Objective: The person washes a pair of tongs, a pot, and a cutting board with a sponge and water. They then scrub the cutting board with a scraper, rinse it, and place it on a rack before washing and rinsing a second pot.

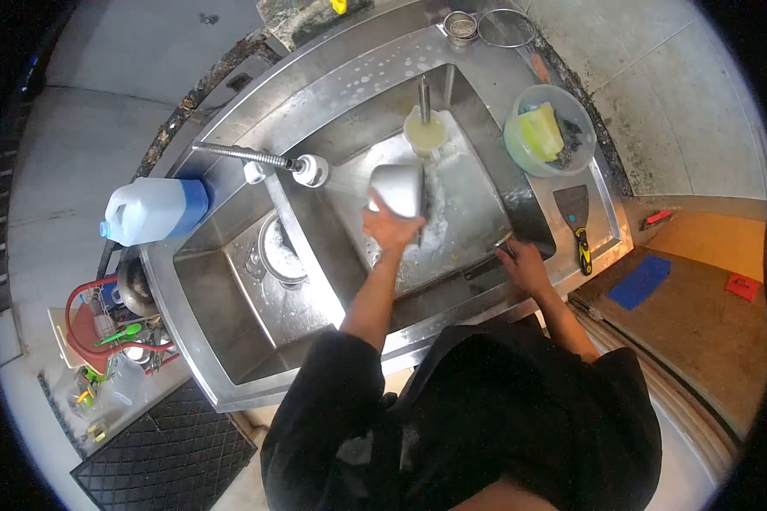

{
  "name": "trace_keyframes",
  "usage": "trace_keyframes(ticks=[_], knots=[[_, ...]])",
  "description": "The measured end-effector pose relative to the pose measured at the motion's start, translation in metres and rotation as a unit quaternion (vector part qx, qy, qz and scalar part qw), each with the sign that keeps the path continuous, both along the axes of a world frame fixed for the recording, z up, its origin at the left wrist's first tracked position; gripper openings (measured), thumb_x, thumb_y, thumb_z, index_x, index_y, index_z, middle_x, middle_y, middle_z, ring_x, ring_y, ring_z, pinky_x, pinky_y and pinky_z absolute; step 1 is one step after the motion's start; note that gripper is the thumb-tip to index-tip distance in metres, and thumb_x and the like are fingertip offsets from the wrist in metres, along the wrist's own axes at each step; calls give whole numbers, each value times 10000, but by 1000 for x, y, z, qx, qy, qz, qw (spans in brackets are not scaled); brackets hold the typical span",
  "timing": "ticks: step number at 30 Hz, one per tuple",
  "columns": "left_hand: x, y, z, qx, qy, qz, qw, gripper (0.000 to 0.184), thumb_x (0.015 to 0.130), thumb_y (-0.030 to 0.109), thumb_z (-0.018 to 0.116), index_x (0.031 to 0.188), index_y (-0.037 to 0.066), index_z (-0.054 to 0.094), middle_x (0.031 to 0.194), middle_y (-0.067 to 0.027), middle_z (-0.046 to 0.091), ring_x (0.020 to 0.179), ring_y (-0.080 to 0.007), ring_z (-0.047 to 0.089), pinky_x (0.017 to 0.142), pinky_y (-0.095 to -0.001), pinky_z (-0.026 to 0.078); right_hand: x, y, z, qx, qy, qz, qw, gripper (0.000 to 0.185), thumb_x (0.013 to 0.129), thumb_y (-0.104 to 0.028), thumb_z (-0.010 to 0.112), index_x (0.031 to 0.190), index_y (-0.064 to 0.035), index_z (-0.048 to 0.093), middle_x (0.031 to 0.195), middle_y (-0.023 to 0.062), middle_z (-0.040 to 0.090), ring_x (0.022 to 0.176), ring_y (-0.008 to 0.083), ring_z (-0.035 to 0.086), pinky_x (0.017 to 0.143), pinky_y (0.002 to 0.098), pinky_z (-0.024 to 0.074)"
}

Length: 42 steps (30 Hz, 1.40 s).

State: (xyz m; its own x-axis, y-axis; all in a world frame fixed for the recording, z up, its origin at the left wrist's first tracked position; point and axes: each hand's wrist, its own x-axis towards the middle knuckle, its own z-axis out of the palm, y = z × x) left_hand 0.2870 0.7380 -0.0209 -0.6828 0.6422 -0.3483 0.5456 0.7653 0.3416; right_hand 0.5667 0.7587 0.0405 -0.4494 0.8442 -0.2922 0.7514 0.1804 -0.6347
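Observation:
My left hand (389, 226) is closed on a small metal container (397, 189) with rounded corners, held over the right sink basin. Beneath it a wide metal tray (473, 192) lies in that basin, wet and with some foam on it. At the tray's near right corner, my right hand (524, 266) has its fingers closed around the rim. Toward the back of the basin stands a jug (426, 136) of yellowish liquid, a metal handle sticking up from it. A flexible spray tap (312, 171) points over the basin from the left.
The left basin (222, 298) holds a metal pot (283, 251) with foamy water. A blue-liquid jerrycan (158, 210) stands left of the sink. On the right ledge are a tub (528, 140) with sponges and a scraper (581, 230). Strainers (507, 28) lie at the back.

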Motion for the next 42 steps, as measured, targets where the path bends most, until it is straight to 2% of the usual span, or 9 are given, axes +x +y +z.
trace_keyframes(ticks=[2, 4, 9, 13, 18, 21, 24, 31, 42], knots=[[-45, -13, -46, 99, -129, 179, 970, 1142, 534, 415, 767, 1427, 44, 160, 1315, -241, 351, 1142, -366, 422, 987, -423, 311, 10, -7, -12, 59, 36, 0, 998, 276, 843, -255, 600, 838, 20, 572, 716, 241, 569, 703, 433, 552, 613, 452, 420], [-72, -26, -41, 253, -415, 366, 793, 1077, 591, 412, 721, 1428, 25, 164, 1295, -175, 410, 1089, -310, 466, 966, -386, 338, 7, -5, -3, 5, 35, -3, 999, 256, 847, -242, 596, 888, 10, 589, 757, 238, 586, 739, 431, 560, 643, 442, 433], [-94, -48, -28, 331, -513, 266, 746, 502, 771, 342, 572, 1200, 100, 474, 1211, -87, 509, 1098, -269, 486, 880, -413, 397, 9, -10, -13, 32, -13, 15, 999, 234, 850, -213, 595, 920, 10, 589, 799, 233, 596, 776, 413, 574, 668, 429, 443], [-88, -47, 12, 368, -574, 250, 687, 527, 771, 316, 573, 1224, 74, 454, 1216, -107, 507, 1119, -286, 481, 918, -472, 379, 11, -7, -14, -1, 49, 11, 999, 342, 870, -341, 556, 847, -1, 578, 836, 249, 590, 813, 443, 547, 721, 487, 423], [-61, -60, 45, 260, -606, 323, 679, 603, 768, 338, 586, 1274, 57, 418, 1237, -123, 497, 1140, -310, 466, 957, -513, 349, 15, -5, -11, 20, 44, -6, 999, 271, 864, -262, 581, 854, 9, 577, 744, 231, 575, 683, 377, 563, 631, 417, 429], [-39, -95, 39, 189, -654, 294, 671, 857, 685, 484, 615, 1374, 99, 280, 1378, -155, 349, 1238, -348, 360, 988, -557, 249, 14, -3, -4, 7, 56, -24, 998, 264, 859, -249, 589, 839, 13, 571, 702, 230, 565, 646, 377, 563, 596, 410, 430], [-25, -103, 35, 140, -688, 438, 562, 894, 652, 506, 604, 1386, 123, 266, 1400, -151, 289, 1272, -375, 298, 999, -609, 204, 18, -11, -10, 7, 34, -24, 999, 325, 856, -306, 580, 799, 14, 560, 722, 244, 566, 695, 428, 557, 614, 461, 428], [-25, -98, 12, 197, -657, 364, 630, 836, 639, 525, 622, 1330, 137, 356, 1301, -138, 430, 1228, -355, 361, 934, -618, 269, 18, -8, -11, 23, 42, -27, 998, 311, 861, -290, 570, 772, 7, 542, 724, 240, 561, 705, 435, 542, 624, 477, 412], [-101, -64, -3, 321, -646, 298, 626, 582, 701, 304, 610, 1232, 149, 431, 1286, -122, 427, 1192, -342, 410, 908, -610, 308, 18, -7, -16, 44, 49, -3, 998, 299, 853, -276, 583, 757, 1, 524, 716, 242, 552, 696, 443, 534, 615, 480, 406]])
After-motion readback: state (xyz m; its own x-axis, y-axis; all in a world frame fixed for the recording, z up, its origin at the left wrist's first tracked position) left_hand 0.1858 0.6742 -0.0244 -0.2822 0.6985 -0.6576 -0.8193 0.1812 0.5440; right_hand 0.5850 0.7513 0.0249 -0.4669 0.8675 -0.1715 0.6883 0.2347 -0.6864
